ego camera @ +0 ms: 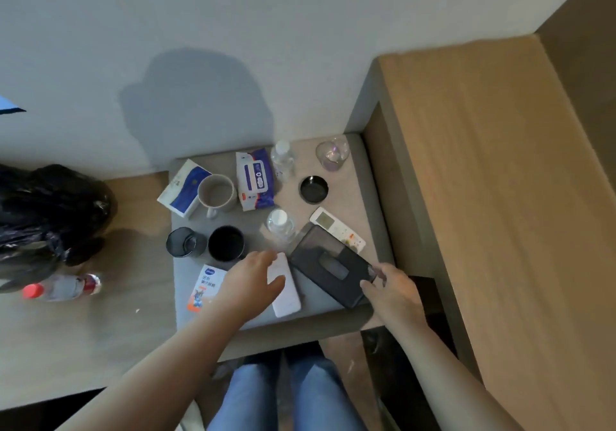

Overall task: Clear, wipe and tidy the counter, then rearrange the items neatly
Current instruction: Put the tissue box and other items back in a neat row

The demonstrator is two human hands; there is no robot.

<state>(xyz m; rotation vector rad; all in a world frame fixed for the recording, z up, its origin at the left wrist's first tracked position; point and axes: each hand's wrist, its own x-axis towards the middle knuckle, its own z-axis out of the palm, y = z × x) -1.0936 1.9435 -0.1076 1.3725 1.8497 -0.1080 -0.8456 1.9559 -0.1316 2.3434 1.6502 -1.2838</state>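
Note:
A small grey counter point(370, 194) is crowded with items. My left hand point(248, 284) reaches over its front, fingers spread above a flat white block point(286, 297), holding nothing. My right hand point(391, 289) touches the near right corner of a black tissue box point(330, 265), fingers loosely bent at its edge. Behind stand a beige mug point(216, 192), a black cup point(226, 242), a mesh pen holder point(185, 241), two clear bottles point(282, 159) point(280, 225), a wet-wipe pack point(255, 179), a blue-white tissue pack point(183, 187), a white remote point(336, 229), a black lid point(314, 189) and a glass point(332, 152).
A white-orange leaflet point(203, 287) lies at the counter's front left. On the floor to the left are a black bin bag point(50, 210) and a red-capped bottle point(61, 287) lying down. A tall wooden cabinet point(483, 180) borders the right side. A grey wall is behind.

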